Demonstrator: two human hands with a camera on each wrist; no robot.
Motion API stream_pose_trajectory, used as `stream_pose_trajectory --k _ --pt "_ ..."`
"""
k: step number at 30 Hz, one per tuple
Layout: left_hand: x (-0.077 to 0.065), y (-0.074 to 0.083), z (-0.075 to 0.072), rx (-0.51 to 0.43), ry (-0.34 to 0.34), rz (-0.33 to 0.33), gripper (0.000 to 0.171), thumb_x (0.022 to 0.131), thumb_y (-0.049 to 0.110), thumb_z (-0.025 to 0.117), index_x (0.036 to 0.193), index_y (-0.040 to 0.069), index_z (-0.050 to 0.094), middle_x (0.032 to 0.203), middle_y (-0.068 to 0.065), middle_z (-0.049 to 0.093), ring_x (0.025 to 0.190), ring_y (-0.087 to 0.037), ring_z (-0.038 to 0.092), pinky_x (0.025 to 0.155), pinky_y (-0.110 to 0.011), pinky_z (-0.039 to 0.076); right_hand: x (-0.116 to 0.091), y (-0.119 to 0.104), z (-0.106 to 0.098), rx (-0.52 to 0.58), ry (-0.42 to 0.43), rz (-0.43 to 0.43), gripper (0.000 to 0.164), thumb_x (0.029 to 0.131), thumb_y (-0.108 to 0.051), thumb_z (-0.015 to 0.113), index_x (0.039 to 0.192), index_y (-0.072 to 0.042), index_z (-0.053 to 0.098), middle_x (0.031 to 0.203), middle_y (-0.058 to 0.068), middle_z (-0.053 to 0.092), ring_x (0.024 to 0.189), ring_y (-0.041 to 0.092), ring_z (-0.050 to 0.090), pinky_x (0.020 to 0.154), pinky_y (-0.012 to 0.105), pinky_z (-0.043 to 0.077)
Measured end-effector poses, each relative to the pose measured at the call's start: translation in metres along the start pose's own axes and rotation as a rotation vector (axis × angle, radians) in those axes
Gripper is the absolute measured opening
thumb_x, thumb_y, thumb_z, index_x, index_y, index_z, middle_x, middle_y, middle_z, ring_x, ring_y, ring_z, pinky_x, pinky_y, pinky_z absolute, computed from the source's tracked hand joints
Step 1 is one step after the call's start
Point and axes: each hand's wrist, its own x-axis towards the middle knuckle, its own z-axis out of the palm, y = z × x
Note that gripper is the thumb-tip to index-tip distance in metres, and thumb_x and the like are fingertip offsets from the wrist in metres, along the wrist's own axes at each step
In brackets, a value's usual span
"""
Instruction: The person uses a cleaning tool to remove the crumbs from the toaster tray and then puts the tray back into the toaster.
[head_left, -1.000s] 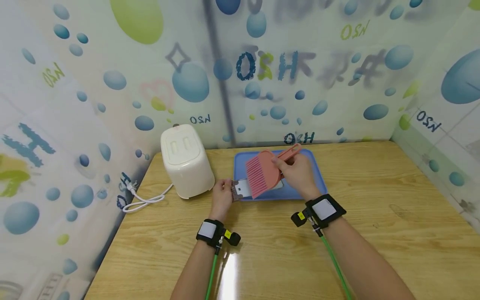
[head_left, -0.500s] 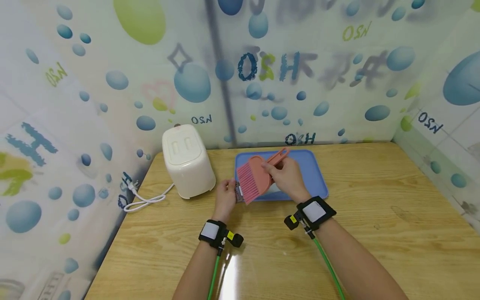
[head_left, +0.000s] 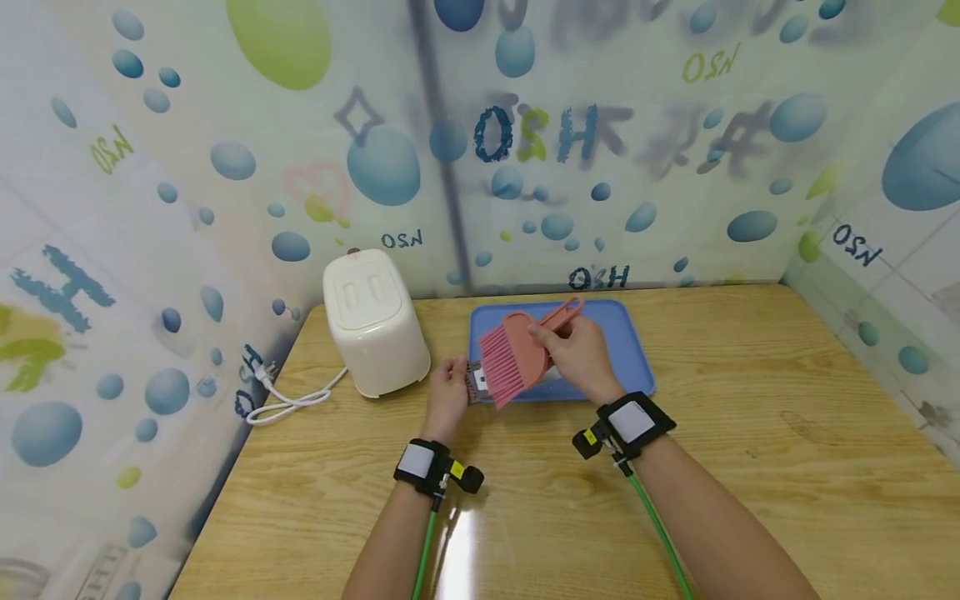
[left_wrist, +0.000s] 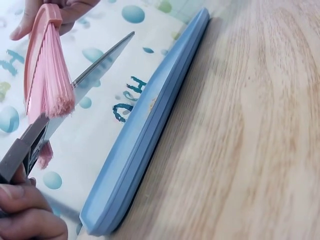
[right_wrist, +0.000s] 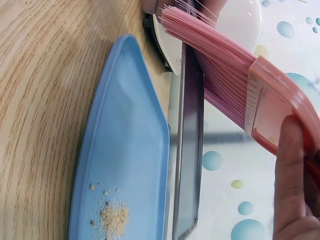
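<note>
My left hand (head_left: 447,402) grips the grey end of a thin metal crumb tray (head_left: 476,382), held tilted above a blue plastic tray (head_left: 628,354). In my right hand (head_left: 588,354) is a pink brush (head_left: 517,358), with the thumb on its flat back. Its bristles (left_wrist: 60,90) lie against the metal crumb tray near the left hand's end, as the left wrist view shows. A small heap of tan crumbs (right_wrist: 114,220) lies in the blue tray. From above, the brush and right hand hide most of the metal tray.
A white toaster (head_left: 375,321) stands on the wooden table (head_left: 720,400) left of the blue tray. Its white cord (head_left: 292,404) lies coiled at the table's left edge. Behind everything rises a wall covering with blue bubble prints.
The brush and right hand have moved left along the metal crumb tray toward the left hand, then slightly back right. The left hand has barely moved.
</note>
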Motion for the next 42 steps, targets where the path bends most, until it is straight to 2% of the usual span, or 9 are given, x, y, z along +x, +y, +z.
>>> stream_pose_trajectory --k 6,13,20,29,38,42 --pt "0.001 0.0 -0.001 0.009 0.017 -0.002 0.036 0.111 0.025 0.043 0.111 -0.006 0.063 0.092 -0.009 0.057 0.085 -0.018 0.052 0.072 -0.029 0.042 0.001 0.003 -0.005 -0.002 0.009 0.017 0.031 0.101 -0.029 0.067 0.107 0.0 0.07 0.087 0.016 0.073 0.065 0.018 0.07 0.053 0.028 0.053" --pt "0.0 0.001 -0.001 -0.017 0.015 -0.025 0.036 0.112 0.025 0.042 0.113 -0.006 0.062 0.092 -0.008 0.057 0.082 -0.016 0.052 0.069 -0.027 0.041 0.0 0.008 -0.013 -0.029 0.035 0.026 0.031 0.101 -0.031 0.067 0.105 -0.001 0.07 0.084 0.015 0.072 0.062 0.022 0.068 0.048 0.027 0.049" --pt "0.001 -0.001 -0.005 -0.02 0.009 -0.053 0.036 0.112 0.027 0.041 0.114 -0.003 0.061 0.093 -0.007 0.056 0.083 -0.017 0.051 0.07 -0.028 0.041 -0.002 0.015 -0.02 -0.044 0.056 0.036 0.034 0.101 -0.034 0.066 0.106 0.0 0.07 0.085 0.016 0.072 0.063 0.016 0.067 0.052 0.027 0.051" --pt "0.001 -0.003 -0.005 -0.025 0.025 -0.035 0.035 0.112 0.025 0.042 0.113 -0.005 0.061 0.091 -0.007 0.055 0.081 -0.017 0.052 0.068 -0.028 0.042 -0.003 0.02 -0.03 -0.056 0.068 0.033 0.035 0.102 -0.035 0.064 0.108 -0.001 0.07 0.087 0.016 0.072 0.066 0.017 0.068 0.053 0.028 0.051" --pt "0.002 -0.007 -0.007 -0.058 0.012 -0.037 0.037 0.112 0.026 0.041 0.117 -0.005 0.06 0.092 -0.008 0.057 0.079 -0.015 0.054 0.064 -0.026 0.045 -0.003 0.027 -0.037 -0.078 0.124 0.052 0.038 0.101 -0.036 0.065 0.11 0.001 0.068 0.09 0.018 0.071 0.066 0.014 0.067 0.056 0.029 0.055" --pt "0.003 -0.007 -0.008 -0.045 0.012 -0.045 0.038 0.112 0.027 0.041 0.119 -0.005 0.06 0.095 -0.008 0.057 0.083 -0.016 0.054 0.068 -0.027 0.044 -0.004 0.028 -0.041 -0.073 0.141 0.066 0.039 0.102 -0.035 0.064 0.115 0.001 0.066 0.095 0.02 0.071 0.068 0.015 0.068 0.058 0.032 0.057"
